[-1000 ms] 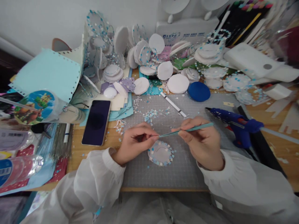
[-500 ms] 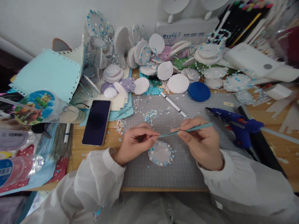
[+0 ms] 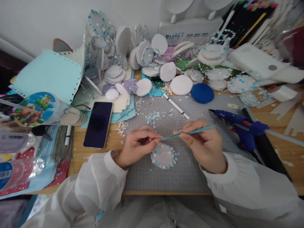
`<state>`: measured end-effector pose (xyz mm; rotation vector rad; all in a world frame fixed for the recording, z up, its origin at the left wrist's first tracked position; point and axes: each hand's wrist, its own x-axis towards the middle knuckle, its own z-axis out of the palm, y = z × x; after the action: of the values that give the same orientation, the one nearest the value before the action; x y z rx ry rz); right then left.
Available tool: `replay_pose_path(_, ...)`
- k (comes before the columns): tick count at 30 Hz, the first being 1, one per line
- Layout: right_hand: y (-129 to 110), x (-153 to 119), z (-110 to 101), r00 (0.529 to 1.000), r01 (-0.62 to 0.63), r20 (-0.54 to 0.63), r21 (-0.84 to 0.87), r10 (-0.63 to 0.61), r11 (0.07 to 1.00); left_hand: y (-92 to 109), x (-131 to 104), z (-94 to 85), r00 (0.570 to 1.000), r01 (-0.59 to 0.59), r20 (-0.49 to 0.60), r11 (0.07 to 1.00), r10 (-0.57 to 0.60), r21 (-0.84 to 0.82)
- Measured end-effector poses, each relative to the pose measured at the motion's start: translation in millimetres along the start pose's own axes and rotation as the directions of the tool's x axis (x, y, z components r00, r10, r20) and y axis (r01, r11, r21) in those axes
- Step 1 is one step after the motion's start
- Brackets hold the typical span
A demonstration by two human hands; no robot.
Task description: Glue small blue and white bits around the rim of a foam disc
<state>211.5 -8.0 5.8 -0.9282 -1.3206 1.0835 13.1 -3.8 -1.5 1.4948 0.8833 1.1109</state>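
Observation:
Teal tweezers (image 3: 201,129) lie slantwise in my right hand (image 3: 205,144), whose thumb and fingers pinch them. Their tip points left and meets the fingertips of my left hand (image 3: 141,144). Those fingertips are pressed together at the tip; whatever they pinch is too small to make out. Just below the tip, a round white disc (image 3: 163,155) edged with small blue and white pieces lies on the grey cutting mat (image 3: 166,182). Beyond my hands are a heap of tiny blue and white bits (image 3: 154,117) and a white pen (image 3: 176,106).
A blue glue gun (image 3: 244,126) rests on the right. On the left are a phone (image 3: 98,125) and a lidded cup (image 3: 38,109). White discs (image 3: 181,85), a blue round pad (image 3: 202,93) and decorated rings crowd the back.
My right hand and the tweezers have shifted very slightly to the left. My left hand and the disc stay where they were.

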Motion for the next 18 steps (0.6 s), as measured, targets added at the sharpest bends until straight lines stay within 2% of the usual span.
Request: replay_pose_path(18, -3.4, 1.3, 3.7, 0.999, -0.044, -0.007, -0.022, 0.044, 0.999, -0.3, -1.6, 0.6, 0.999, 0.043, -0.023, 0.997, -0.042, 0.061)
